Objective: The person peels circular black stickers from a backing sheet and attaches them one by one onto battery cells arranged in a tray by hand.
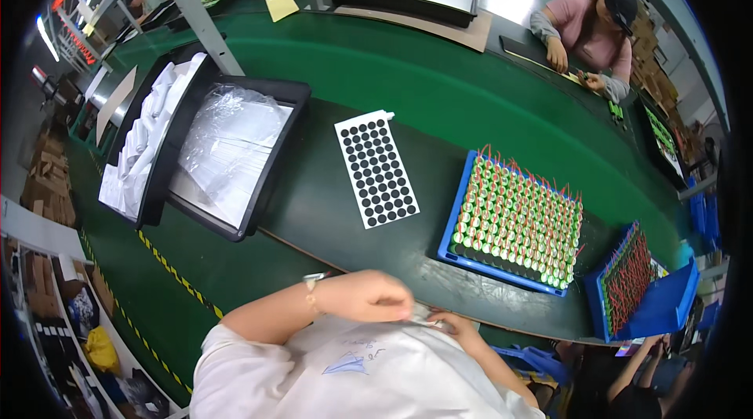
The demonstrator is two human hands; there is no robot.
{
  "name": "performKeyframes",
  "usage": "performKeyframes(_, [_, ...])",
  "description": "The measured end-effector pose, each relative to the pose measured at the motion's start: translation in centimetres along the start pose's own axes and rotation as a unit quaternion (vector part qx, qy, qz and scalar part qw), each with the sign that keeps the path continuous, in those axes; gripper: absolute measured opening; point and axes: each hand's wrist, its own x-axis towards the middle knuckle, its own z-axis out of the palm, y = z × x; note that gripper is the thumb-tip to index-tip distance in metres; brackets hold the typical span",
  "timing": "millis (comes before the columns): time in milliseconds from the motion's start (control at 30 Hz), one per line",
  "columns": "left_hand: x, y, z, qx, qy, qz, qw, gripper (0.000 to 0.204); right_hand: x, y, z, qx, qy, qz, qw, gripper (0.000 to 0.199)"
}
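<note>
My left hand (369, 296) is curled at the near edge of the green table, close to my chest, with a bracelet on the wrist. My right hand (455, 326) sits just right of it, fingers meeting the left hand's. Something small and pale is pinched between them, but I cannot tell what it is. Beyond my hands lies a white sheet of round black stickers (376, 169). To its right stands a blue tray (452, 240) packed with upright green cylindrical cells with red wires.
Two black bins (274, 160) at the left hold clear plastic bags and white pieces. A second blue tray (663, 305) of wired cells sits at the far right. A person in pink works across the belt (596, 27); another person's arm (639, 368) shows lower right.
</note>
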Motion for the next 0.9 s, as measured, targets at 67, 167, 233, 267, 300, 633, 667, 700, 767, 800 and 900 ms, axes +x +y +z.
performKeyframes(67, [-1.9, -2.4, 1.6, -0.036, 0.004, -0.116, 0.993, 0.03, -2.2, 0.0, -2.0, 0.026, -0.022, -0.009, 0.999, 0.018])
performKeyframes(167, [-4.4, -6.6, 3.9, -0.081, 0.026, -0.252, 0.964, 0.03, -4.7, 0.9, -3.4, 0.084, -0.07, 0.009, 0.994, 0.013])
performKeyframes(233, [-5.2, -7.9, 5.0, -0.043, -0.015, -0.279, 0.959, 0.03, -5.4, -0.1, -3.6, 0.094, -0.104, 0.0, 0.99, 0.009])
performKeyframes(267, [-5.5, -8.4, 5.3, -0.004, -0.054, -0.306, 0.951, 0.03, -5.3, -1.5, -3.6, 0.088, -0.103, 0.008, 0.991, 0.005])
performKeyframes(300, [-5.8, -8.7, 5.5, -0.004, -0.055, -0.304, 0.951, 0.03, -5.2, -1.5, -3.5, 0.088, -0.102, 0.008, 0.991, 0.005])
performKeyframes(633, [-4.4, -12.7, 7.8, -0.094, 0.222, -0.274, 0.931, 0.027, -4.1, 3.0, -0.5, -0.149, 0.083, -0.06, 0.984, 0.014])
performKeyframes(667, [-4.2, -13.4, 7.8, -0.115, 0.255, -0.3, 0.912, 0.028, -4.0, 3.7, -0.3, -0.167, 0.102, -0.059, 0.979, 0.016])
performKeyframes(700, [-4.0, -14.4, 8.0, -0.116, 0.254, -0.3, 0.912, 0.028, -3.9, 4.3, -0.2, -0.166, 0.102, -0.058, 0.979, 0.016])
performKeyframes(767, [-3.4, -15.8, 8.1, 0.011, 0.253, -0.256, 0.933, 0.027, -3.3, 4.5, -0.6, -0.201, 0.071, -0.037, 0.976, 0.019])
performKeyframes(800, [-3.3, -16.4, 8.2, 0.011, 0.252, -0.256, 0.933, 0.027, -3.3, 4.5, -0.6, -0.201, 0.072, -0.036, 0.976, 0.019])
performKeyframes(900, [-3.0, -16.7, 7.8, 0.075, 0.233, -0.251, 0.936, 0.027, -2.8, 3.0, -1.6, -0.196, 0.041, -0.003, 0.98, 0.023])
